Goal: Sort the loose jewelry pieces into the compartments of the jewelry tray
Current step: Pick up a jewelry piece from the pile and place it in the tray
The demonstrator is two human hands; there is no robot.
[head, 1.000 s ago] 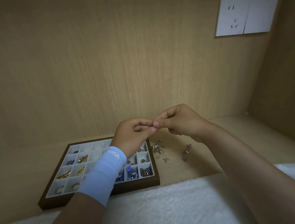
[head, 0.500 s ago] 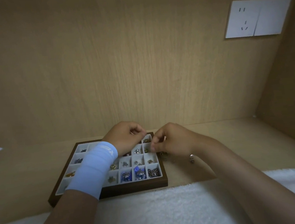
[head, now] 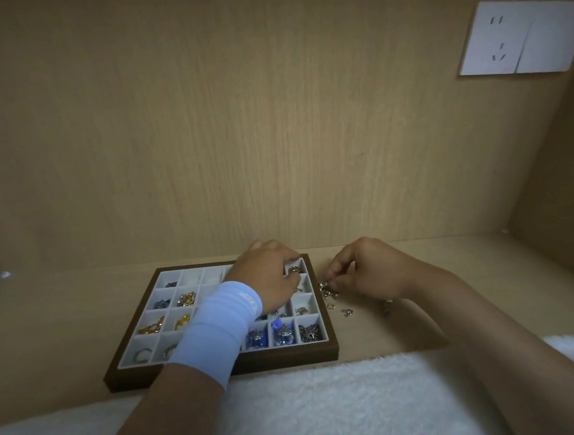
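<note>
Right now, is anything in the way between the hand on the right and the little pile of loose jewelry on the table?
Nothing visible is. The right hand is already at the loose jewelry pile, fingertips on it, beside the jewelry tray. The left hand is over the tray's far right compartments, off that path.

Readable text: none | wristband [head: 218, 325]: small white lettering is seen, too blurred to be read | wall socket [head: 522, 37]: unmarked
</note>
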